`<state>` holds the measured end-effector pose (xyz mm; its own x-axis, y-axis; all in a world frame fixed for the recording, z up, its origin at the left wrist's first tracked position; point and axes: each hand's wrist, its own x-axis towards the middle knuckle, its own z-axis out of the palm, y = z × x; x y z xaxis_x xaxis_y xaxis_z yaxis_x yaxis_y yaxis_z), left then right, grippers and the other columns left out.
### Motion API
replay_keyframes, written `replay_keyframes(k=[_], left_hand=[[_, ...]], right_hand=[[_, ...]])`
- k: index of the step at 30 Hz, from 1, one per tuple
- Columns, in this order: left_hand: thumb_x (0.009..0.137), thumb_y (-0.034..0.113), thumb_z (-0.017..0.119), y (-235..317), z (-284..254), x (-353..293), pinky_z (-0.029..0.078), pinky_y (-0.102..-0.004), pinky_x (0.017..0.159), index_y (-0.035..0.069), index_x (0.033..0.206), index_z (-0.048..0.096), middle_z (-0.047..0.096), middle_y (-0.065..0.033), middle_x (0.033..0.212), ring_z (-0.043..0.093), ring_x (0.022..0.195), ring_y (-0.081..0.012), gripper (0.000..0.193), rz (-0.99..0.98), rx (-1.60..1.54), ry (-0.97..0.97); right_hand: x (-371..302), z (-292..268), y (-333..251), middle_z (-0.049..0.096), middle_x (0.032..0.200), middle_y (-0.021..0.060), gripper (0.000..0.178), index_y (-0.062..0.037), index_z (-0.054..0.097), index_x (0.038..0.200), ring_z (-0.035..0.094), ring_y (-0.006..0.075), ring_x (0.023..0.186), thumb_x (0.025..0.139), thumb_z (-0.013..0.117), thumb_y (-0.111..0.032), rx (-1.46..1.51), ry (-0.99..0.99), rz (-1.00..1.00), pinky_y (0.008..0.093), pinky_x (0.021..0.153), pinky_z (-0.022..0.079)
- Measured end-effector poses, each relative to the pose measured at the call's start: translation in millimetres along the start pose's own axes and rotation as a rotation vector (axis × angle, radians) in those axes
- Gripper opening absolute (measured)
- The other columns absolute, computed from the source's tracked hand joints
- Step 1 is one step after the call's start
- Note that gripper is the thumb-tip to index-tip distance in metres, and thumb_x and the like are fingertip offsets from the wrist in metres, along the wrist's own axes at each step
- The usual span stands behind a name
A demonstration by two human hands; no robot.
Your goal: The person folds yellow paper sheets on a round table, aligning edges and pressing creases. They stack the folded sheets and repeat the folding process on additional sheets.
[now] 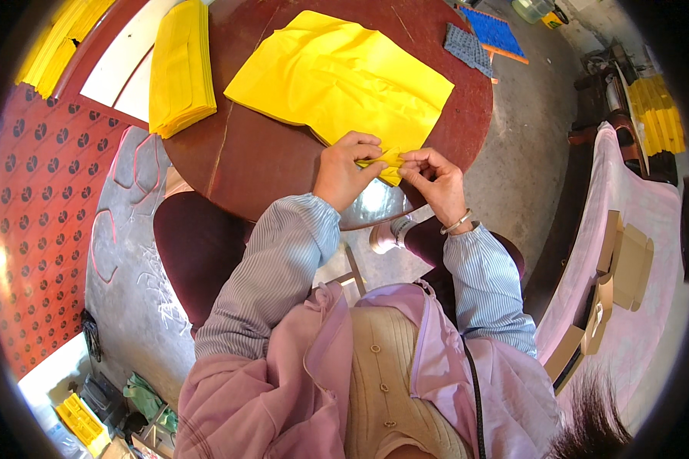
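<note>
A large yellow fabric piece [344, 73], creased and partly doubled over, lies across the round dark-red table [195, 164]. Its near corner is gathered at the table's front edge between my two hands. My left hand [348, 170] pinches that corner from the left, thumb and fingertips pressed on the cloth. From the right, my right hand [438, 180] grips the same corner between thumb and forefinger; a bangle circles that wrist. At the table's left side rests a stack of folded yellow fabric pieces [180, 73].
A grey woven mat [468, 49] sits at the table's far right, beside a blue board with an orange edge [494, 32]. To the right, opened cardboard boxes [628, 264] stand on a pink cloth [651, 229]. A red patterned board [42, 222] spans the left. Loose pink cord [103, 245] lies on the floor.
</note>
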<state>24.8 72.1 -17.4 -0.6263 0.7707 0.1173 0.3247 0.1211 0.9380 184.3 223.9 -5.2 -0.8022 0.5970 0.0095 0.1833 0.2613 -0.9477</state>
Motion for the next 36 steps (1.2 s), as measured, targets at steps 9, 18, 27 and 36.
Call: replay_keyframes(k=[9, 18, 27, 36], left_hand=[[0.086, 0.009, 0.085, -2.2, -0.8, 1.1, 0.06, -0.0323, 0.094, -0.001, 0.101, 0.08, 0.074, -0.0111, 0.122, 0.076, 0.104, -0.0247, 0.019, -0.006, -0.021, -0.011], [0.086, 0.008, 0.085, -2.2, -1.2, 1.1, 0.06, -0.032, 0.094, -0.002, 0.102, 0.079, 0.074, -0.0114, 0.121, 0.076, 0.103, -0.0243, 0.02, -0.006, -0.032, -0.013], [0.089, 0.006, 0.083, -2.2, -2.1, 1.6, 0.059, -0.0304, 0.092, -0.001, 0.104, 0.08, 0.075, -0.0101, 0.123, 0.074, 0.108, -0.0206, 0.017, -0.03, -0.044, -0.031], [0.092, 0.008, 0.08, -2.4, -4.1, 1.0, 0.06, -0.0305, 0.092, 0.0, 0.105, 0.08, 0.075, -0.0104, 0.123, 0.074, 0.108, -0.0213, 0.016, 0.009, -0.05, -0.033]], right_hand=[[-5.1, -4.3, -4.5, 0.071, 0.098, -0.0011, 0.032, -0.0082, 0.072, 0.11, 0.064, 0.0077, 0.084, 0.083, 0.088, -0.002, -0.138, -0.059, -0.136, 0.0237, 0.071, 0.049], [-7.5, -5.4, -16.1, 0.07, 0.095, 0.0058, 0.024, -0.0057, 0.082, 0.108, 0.068, 0.0187, 0.086, 0.085, 0.086, -0.003, -0.272, -0.067, -0.312, 0.0314, 0.074, 0.055], [-5.1, 0.1, -9.6, 0.073, 0.091, 0.0085, 0.015, -0.0032, 0.082, 0.099, 0.07, 0.0209, 0.082, 0.085, 0.086, -0.004, -0.24, 0.016, -0.289, 0.0319, 0.072, 0.056], [-3.7, 3.1, -14.3, 0.073, 0.089, 0.0077, 0.012, -0.0015, 0.081, 0.094, 0.069, 0.0168, 0.079, 0.083, 0.087, -0.001, -0.257, 0.046, -0.299, 0.029, 0.069, 0.056]])
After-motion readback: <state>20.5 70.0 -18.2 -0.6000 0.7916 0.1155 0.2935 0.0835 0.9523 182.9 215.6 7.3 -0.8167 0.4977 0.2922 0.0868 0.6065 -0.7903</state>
